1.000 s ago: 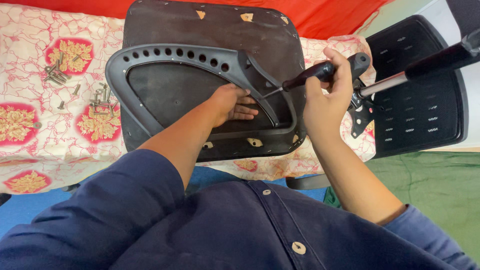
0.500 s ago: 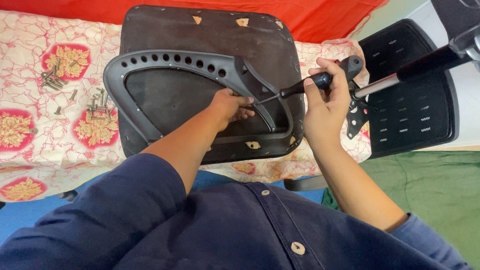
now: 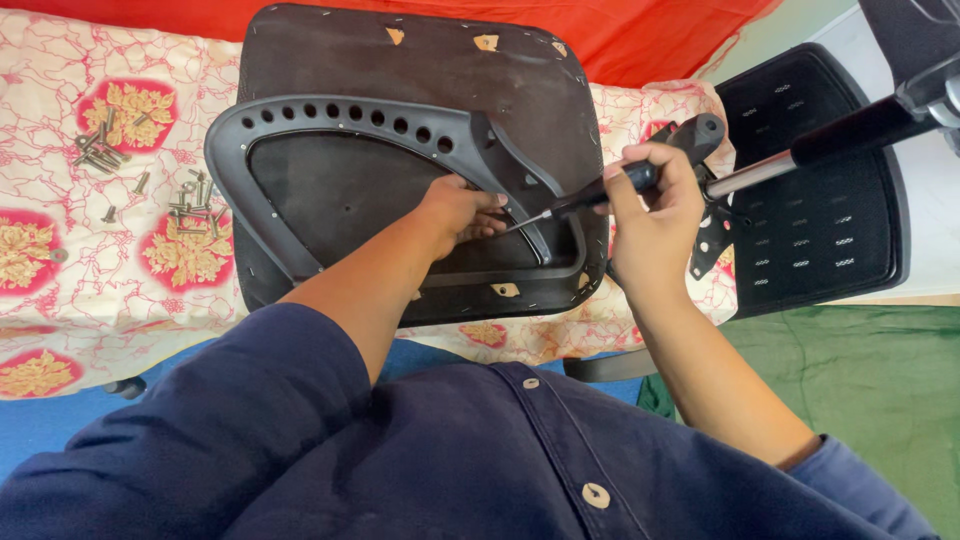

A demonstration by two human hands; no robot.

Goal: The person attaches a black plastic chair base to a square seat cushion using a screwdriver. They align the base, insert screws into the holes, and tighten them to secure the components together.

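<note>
one screwdriver [image 3: 600, 192] in right hand [image 3: 655, 215], tip pointing left, slightly down

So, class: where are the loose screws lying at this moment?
In the head view, the loose screws lie on the patterned cloth, left of the black armrest frame.

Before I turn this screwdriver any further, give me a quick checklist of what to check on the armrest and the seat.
1. Right hand grips the screwdriver handle: ok.
2. Screwdriver tip is seated in a screw head: cannot tell, the left hand hides that spot.
3. Left hand steadies the work at the tip, fingers very close to the blade: not ok for safety.
4. Black armrest frame lies flat on the upturned seat base: ok.
5. Spare screws lie loose on the patterned cloth, within reach of the left side: ok.
</note>
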